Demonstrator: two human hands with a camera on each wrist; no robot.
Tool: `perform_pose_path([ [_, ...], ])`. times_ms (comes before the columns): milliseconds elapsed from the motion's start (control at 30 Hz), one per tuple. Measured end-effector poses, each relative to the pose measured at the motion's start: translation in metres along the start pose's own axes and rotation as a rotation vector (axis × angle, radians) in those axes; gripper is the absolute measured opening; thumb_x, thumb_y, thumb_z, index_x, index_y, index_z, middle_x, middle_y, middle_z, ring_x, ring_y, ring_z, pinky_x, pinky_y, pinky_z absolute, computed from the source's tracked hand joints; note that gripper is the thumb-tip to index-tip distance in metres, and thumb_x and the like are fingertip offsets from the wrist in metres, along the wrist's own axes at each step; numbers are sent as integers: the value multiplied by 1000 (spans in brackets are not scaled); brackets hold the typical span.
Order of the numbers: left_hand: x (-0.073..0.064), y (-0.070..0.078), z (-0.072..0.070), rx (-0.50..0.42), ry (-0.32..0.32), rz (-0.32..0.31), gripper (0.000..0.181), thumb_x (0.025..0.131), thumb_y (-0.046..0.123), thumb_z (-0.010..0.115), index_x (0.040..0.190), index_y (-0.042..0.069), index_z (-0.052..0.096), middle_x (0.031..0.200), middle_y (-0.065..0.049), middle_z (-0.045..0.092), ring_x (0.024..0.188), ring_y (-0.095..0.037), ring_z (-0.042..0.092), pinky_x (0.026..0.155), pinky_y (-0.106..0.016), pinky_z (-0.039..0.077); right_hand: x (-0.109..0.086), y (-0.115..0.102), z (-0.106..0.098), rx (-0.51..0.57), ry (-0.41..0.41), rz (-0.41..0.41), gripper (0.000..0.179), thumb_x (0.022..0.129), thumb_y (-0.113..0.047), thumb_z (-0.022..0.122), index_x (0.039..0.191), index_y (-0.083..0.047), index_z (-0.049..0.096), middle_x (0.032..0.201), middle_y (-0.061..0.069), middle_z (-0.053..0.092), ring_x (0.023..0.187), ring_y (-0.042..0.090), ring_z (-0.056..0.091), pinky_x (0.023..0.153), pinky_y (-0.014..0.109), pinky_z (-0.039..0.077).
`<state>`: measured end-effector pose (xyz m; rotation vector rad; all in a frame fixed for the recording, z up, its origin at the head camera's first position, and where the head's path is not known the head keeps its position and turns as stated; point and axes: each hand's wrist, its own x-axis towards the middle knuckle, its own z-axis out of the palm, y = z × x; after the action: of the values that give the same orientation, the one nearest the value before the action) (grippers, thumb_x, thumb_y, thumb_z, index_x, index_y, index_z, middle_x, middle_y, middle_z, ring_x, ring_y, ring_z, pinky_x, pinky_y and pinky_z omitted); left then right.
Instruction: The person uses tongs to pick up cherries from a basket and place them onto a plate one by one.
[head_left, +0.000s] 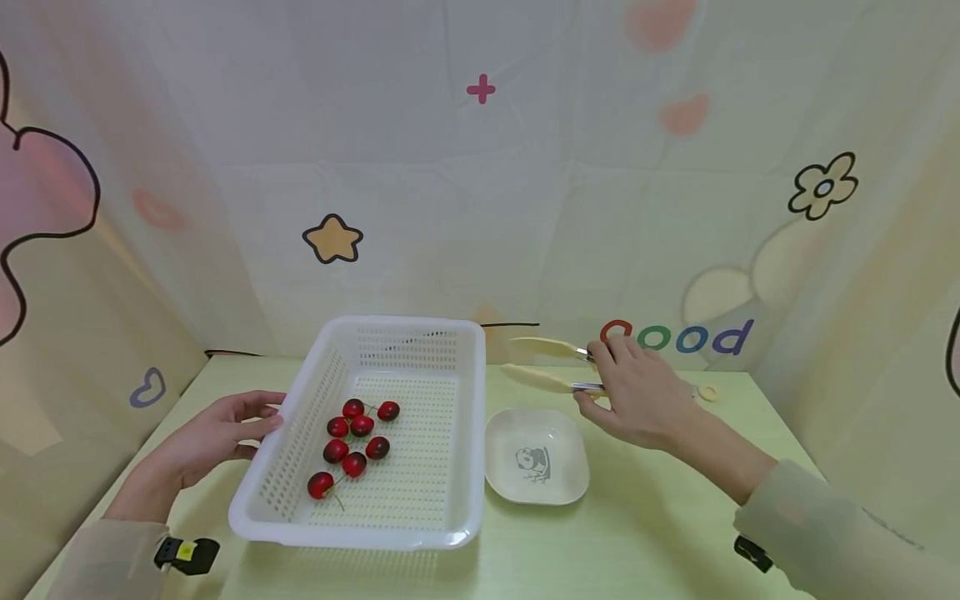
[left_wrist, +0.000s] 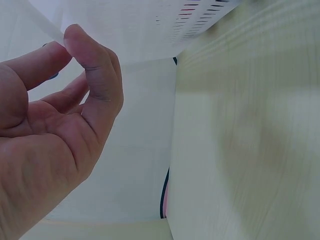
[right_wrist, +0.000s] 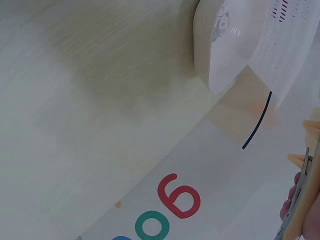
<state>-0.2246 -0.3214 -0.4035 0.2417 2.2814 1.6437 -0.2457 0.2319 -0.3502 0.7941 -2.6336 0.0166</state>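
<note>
A white plastic basket point(head_left: 423, 450) with slotted walls holds several dark red cherries point(head_left: 355, 464) with thin stems, gathered toward its left side. My left hand point(head_left: 213, 433) pinches the basket's left rim between thumb and fingers, and the left wrist view shows this hand point(left_wrist: 65, 105) up close. In my right hand point(head_left: 648, 400) I grip a pair of tongs point(head_left: 542, 380) with cream tips and metal arms. The tips are spread apart, with nothing between them, above and behind a small white plate point(head_left: 562, 446) bearing a panda drawing. The right wrist view catches only part of the tongs point(right_wrist: 309, 195).
The pale wood-patterned table point(head_left: 540, 550) carries the basket and the plate side by side. A printed curtain point(head_left: 420, 208) stands behind and at both sides. Beyond my right hand lies a small cream ring-shaped end point(head_left: 707, 392), partly hidden.
</note>
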Motion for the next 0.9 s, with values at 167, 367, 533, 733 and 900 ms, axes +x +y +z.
perform_pose_path([
  [167, 0, -1, 0, -8, -2, 2, 63, 105, 16, 62, 151, -14, 31, 127, -24, 54, 105, -28, 65, 85, -45, 59, 9, -10, 0, -20, -5, -36, 53, 93, -48, 58, 120, -2, 53, 98, 9, 50, 87, 25, 49, 69, 36, 44],
  [367, 1, -1, 0, -14, -4, 1, 64, 105, 16, 62, 151, -14, 30, 127, -24, 55, 105, -28, 65, 85, -46, 59, 20, -20, -1, -24, 1, -77, 51, 94, -45, 59, 120, -2, 54, 99, 8, 51, 88, 25, 49, 68, 34, 44],
  [533, 1, 0, 1, -16, -3, -3, 64, 105, 17, 62, 151, -14, 30, 127, -23, 55, 105, -28, 65, 86, -46, 59, 30, -29, -3, -21, -8, -108, 50, 94, -45, 59, 120, -2, 55, 99, 7, 50, 93, 26, 50, 73, 35, 45],
  [733, 2, -1, 1, -22, -7, -5, 65, 105, 18, 61, 152, -14, 29, 128, -23, 55, 106, -29, 65, 86, -46, 58, 43, -47, -4, -35, -21, -147, 47, 93, -45, 58, 117, -5, 55, 97, 4, 49, 90, 22, 47, 67, 32, 42],
  [900, 2, -4, 0, -33, -8, -7, 64, 105, 17, 60, 153, -13, 28, 129, -23, 55, 106, -29, 65, 86, -47, 58, 57, -63, -1, -62, -44, -177, 42, 94, -46, 54, 110, -7, 53, 89, 2, 43, 82, 20, 42, 61, 30, 36],
])
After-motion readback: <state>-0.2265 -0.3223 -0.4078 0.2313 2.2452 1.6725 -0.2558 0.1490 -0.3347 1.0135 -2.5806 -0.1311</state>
